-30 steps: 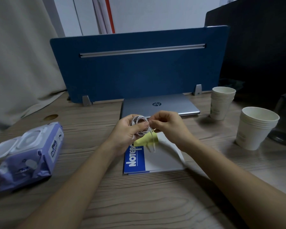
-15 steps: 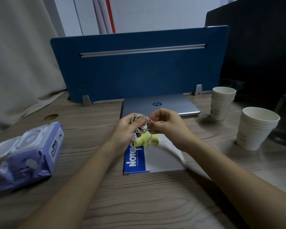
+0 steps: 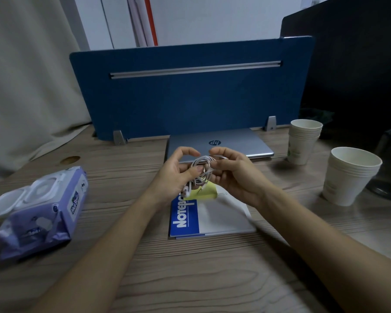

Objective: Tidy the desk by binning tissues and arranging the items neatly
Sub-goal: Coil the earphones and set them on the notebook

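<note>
Bench (image 3: 190, 279) up front is bare wood grain w/ both forearms crossing it. Next back, purple wipes pack (image 3: 41, 213) lies at left w/ its lid flipped open, and a blue/white notepad (image 3: 210, 215) sits centre w/ a yellow sticky pad (image 3: 209, 192) on its far end.

Just above the notepad is the task's thing atm: white earphone cable (image 3: 201, 171), bunched into a loose coil, held off the bench between both hands. Left hand (image 3: 175, 175) cups the coil, thumb pressing on the loops, fingers curled round. Right hand (image 3: 234, 173) pinches a strand at the top w/ thumb and forefinger.

Handling, imo: super light, floppy, springy, so loops prob want to uncoil the sec the grip loosens. Thin wire near the buds/plug looks like the weak spot, so don't yank. Best hold is across the whole bundle's middle, not a single strand.

Further back: closed silver laptop (image 3: 219, 143), two stacks of paper cups (image 3: 303, 141) at right, blue divider (image 3: 190, 96) behind.

Hard to tell: buds are partly hidden in the left palm, plug end is blurry, can't count loops. No tissues or bin in view. Dark stuff far right is unreadable.
</note>
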